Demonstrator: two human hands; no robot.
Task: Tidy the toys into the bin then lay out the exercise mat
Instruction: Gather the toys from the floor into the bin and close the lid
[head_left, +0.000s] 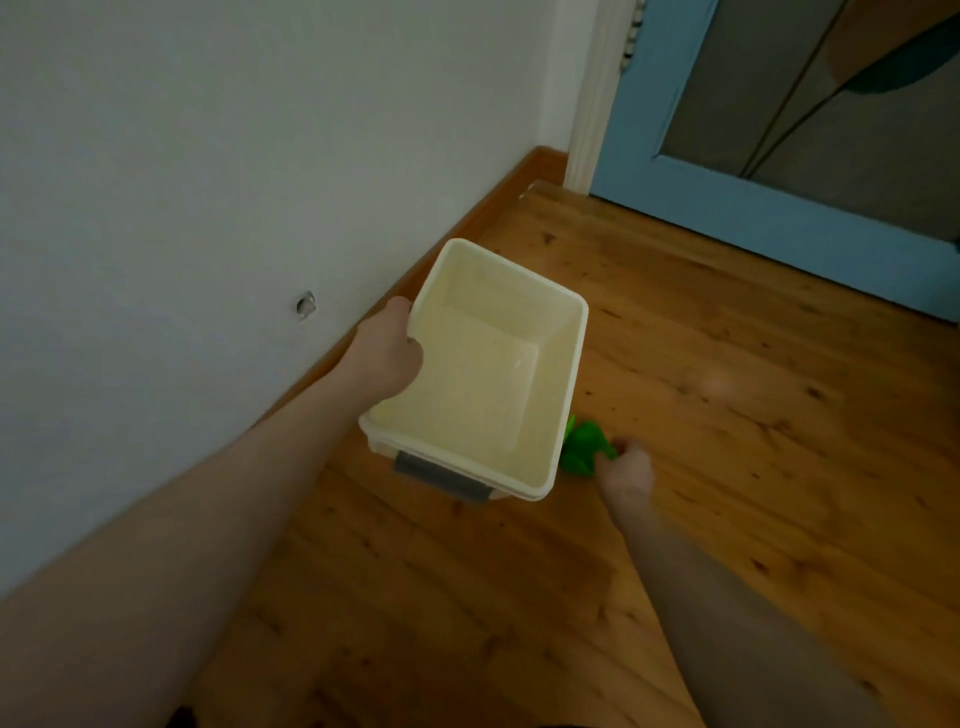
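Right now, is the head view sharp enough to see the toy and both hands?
Head view: dim light; right hand and toy smeared by motion blur; left hand and bin sharper; faint glare patch on floor.

The bin (575, 374) hides part of the blurred green toy (584, 453).

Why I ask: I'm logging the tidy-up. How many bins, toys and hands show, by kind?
Bins: 1, the cream bin, gripped by the left hand.
Toys: 1, the green toy, held by the right hand.
Hands: 2.
Total: 4.
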